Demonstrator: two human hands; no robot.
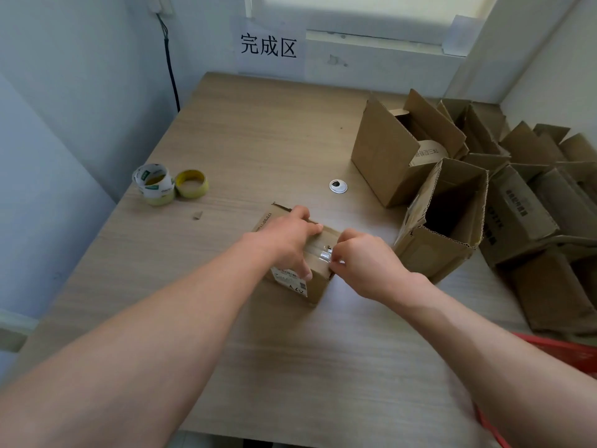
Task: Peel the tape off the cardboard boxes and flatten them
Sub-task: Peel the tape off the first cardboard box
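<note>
Pale wood-grain table (245, 137) in a white-walled corner; small taped brown cardboard box (318, 279) sits at centre. Left hand (284, 240) lies on top, fingers draped over its sides. Right hand (365, 263) pinches the clear tape strip (318, 252) at the box's right edge.

I log the tabletop (258, 130) as pale wood-grain laminate, matt and smooth. The small box (319, 283) is matt brown corrugated cardboard with a glossy clear tape strip (319, 251); the two tape rolls (155, 189) look glossy plastic.
</note>
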